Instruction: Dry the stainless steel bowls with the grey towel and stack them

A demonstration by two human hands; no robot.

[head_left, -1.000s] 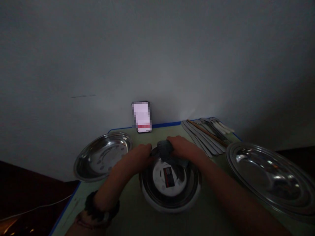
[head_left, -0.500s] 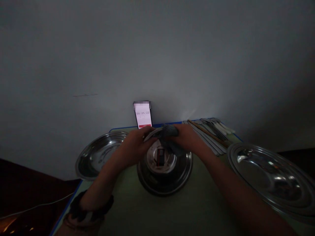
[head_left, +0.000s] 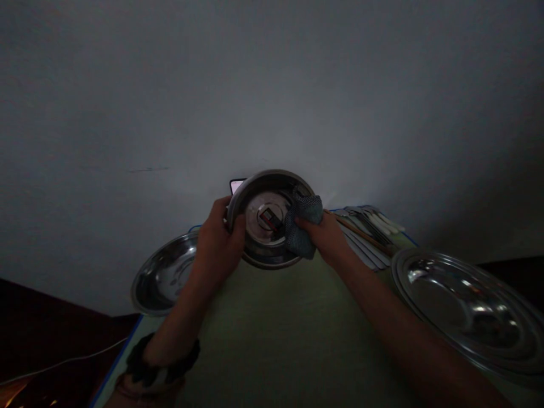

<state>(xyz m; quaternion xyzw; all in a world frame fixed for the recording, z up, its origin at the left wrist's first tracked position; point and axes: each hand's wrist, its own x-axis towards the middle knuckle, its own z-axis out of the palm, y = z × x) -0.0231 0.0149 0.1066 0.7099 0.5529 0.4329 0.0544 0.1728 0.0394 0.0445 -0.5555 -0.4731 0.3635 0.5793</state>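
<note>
A round stainless steel bowl [head_left: 257,255] is held up above the table, its inside tilted toward me. At its centre is a dark label [head_left: 271,219]. My left hand [head_left: 221,238] grips the bowl's left rim, thumb inside and fingers behind. In my right hand [head_left: 318,229] is a bunched grey-blue checked cloth [head_left: 302,229], pressed against the right side of the bowl and over its rim. The bowl hides most of a phone [head_left: 236,185] leaning on the wall.
A shiny steel basin [head_left: 159,283] stands at the table's left edge. Wide steel dishes [head_left: 463,306] lie stacked on the right. Several knives and other utensils [head_left: 369,232] lie along the back right, near the wall. The green table top [head_left: 272,334] has a blue edge.
The bowl has been raised and tilted toward me, now covering most of the phone. My right hand and the cloth have shifted onto its right side.
</note>
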